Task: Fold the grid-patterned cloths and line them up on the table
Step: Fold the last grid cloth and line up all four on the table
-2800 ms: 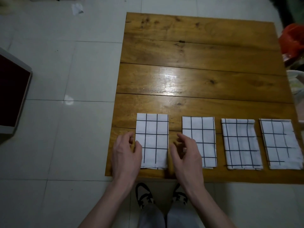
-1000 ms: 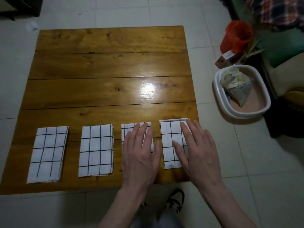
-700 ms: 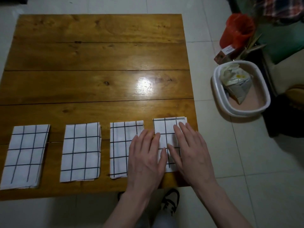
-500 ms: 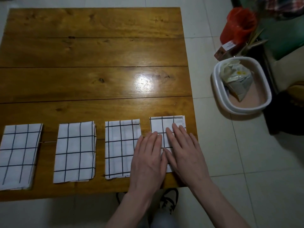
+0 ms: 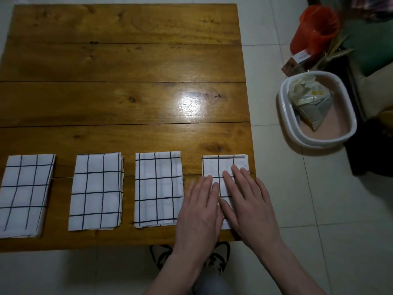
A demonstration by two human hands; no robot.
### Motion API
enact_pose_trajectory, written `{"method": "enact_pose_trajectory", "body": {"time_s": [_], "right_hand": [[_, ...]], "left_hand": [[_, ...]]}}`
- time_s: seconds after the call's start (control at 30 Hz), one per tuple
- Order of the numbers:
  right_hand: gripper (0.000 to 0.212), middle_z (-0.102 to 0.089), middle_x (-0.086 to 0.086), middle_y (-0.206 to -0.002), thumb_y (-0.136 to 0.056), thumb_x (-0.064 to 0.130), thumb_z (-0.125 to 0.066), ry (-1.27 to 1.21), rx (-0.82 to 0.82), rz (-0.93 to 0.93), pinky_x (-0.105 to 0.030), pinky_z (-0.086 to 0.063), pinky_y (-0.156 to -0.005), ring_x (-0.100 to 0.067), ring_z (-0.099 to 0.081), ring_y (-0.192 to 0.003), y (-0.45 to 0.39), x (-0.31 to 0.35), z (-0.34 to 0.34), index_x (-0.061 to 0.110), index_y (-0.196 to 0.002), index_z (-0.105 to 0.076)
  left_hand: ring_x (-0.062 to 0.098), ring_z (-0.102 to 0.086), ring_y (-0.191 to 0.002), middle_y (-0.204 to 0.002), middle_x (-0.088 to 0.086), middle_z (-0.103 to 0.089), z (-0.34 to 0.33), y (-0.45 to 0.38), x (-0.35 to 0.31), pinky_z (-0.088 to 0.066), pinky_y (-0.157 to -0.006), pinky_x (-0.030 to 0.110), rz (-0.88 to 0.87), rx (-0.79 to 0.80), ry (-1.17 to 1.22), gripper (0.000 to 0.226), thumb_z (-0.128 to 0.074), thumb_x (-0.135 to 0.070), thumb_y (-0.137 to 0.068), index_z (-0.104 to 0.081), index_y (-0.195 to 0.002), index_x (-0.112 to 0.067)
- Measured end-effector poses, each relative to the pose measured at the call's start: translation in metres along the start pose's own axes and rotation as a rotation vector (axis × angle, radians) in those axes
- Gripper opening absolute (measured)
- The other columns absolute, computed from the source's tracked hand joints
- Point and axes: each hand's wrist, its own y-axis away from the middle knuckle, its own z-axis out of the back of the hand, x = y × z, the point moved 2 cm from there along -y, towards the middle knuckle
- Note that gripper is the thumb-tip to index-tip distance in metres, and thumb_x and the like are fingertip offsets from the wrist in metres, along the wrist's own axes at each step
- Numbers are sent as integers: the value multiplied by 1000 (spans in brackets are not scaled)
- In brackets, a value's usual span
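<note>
Four folded grid-patterned cloths lie in a row along the lower edge of the bench (image 5: 127, 60), each a white rectangle with dark lines, long side running up the frame. The one that matters now is the rightmost cloth (image 5: 223, 167), at the lower right corner of the bench, its right edge almost flush with the bench's side. Both hands are flat on it, I'd say to press the fold down and nudge it square with its neighbours.

The left hand (image 5: 200, 211) lies with fingers straight and together, released rather than gripping, covering the cloth's lower left part and overhanging the bare strip between this cloth and the third cloth (image 5: 158, 189). The right hand (image 5: 248, 205) is likewise spread flat, its fingers (image 5: 237, 170) reaching up over the cloth's right half, palm over its lower right corner. Nothing is pinched or curled round; only the cloth's upper portion and a patch between the hands show.

Leftward, the third cloth sits just beside the left hand, then the second cloth (image 5: 96, 191), then the first cloth (image 5: 25, 194) at the lower left of the frame, partly cut by its edge. Gaps between them look fairly even, and the top edges line up roughly. The work seems almost finished.

Off the bench, at the right of the frame, a white basin (image 5: 285, 116) on the tiled floor holds a crumpled bag (image 5: 310, 101); above it stands something orange-red (image 5: 314, 28).
</note>
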Motion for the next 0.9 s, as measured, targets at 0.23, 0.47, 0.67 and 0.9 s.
{"method": "enact_pose_trajectory", "body": {"time_s": [0.23,0.47,0.67,0.9], "right_hand": [[66,-21,-2,-172,-106,53,-35,-20,-16,12,-43,-23,-125,-18,-17,-159,-3,-5,-2,23,-164,-26],[66,-22,-2,-171,-106,53,-36,-15,-34,17,-40,-21,-126,-18,-17,-159,-5,-8,-1,23,-164,-26],[66,-31,-4,-167,-101,52,-43,-31,-37,3,-41,-32,-119,-21,-27,-155,-6,-5,8,22,-159,-35],[65,-36,-9,-163,-101,50,-44,-69,-143,38,-42,-41,-111,-27,-42,-145,-9,21,36,16,-156,-38]], "left_hand": [[24,-47,-145,-151,12,-55,-4,-3,1,-35,-122,46,18,-27,50,51,-66,-25,-96,-57,-144,-10],[25,-49,-143,-150,12,-56,-2,-6,3,-38,-120,48,-9,-24,45,50,-66,-25,-95,-58,-142,-10],[24,-48,-143,-151,11,-55,4,-4,5,-40,-119,47,0,-39,99,47,-56,-28,-101,-54,-145,-10],[19,-50,-138,-144,8,-58,42,11,60,-45,-115,42,101,-132,182,45,-59,-23,-99,-57,-143,-12]]}}
